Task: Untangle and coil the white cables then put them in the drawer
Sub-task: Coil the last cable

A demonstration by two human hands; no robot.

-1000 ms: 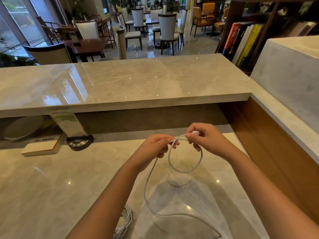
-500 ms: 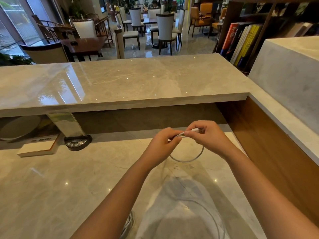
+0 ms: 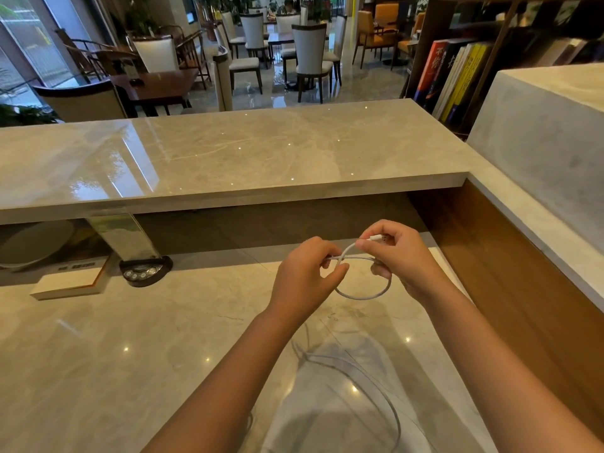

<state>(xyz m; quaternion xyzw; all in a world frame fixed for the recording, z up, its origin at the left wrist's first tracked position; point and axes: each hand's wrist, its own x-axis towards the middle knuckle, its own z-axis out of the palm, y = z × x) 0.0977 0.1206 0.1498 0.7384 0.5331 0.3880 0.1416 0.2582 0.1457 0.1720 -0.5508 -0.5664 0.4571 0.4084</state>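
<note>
Two hands work close together just right of the frame's centre, both clamped on one white cable (image 3: 361, 295). The right hand (image 3: 400, 258) pinches the plug end between thumb and forefinger; the left hand (image 3: 305, 276) pinches the strand where it crosses itself, closing a small loop that hangs between and below them. From there the slack drops toward the lower middle of the frame, blurred, and sweeps in a wide arc over the marble desk (image 3: 98, 354).

The step looks like laying the first turns of a coil. To do it well, the right hand should probably keep the plug and the loop steady while the left slides down the slack and brings up each new turn the same size, letting the strand roll a little between the fingers so no twist builds up. Pulling too fast could drag a kink in from the loose arc.

No drawer shows in this view. A book (image 3: 70, 282) and a dark button panel (image 3: 145, 271) sit at mid-left, under the raised counter (image 3: 228, 152).
</note>
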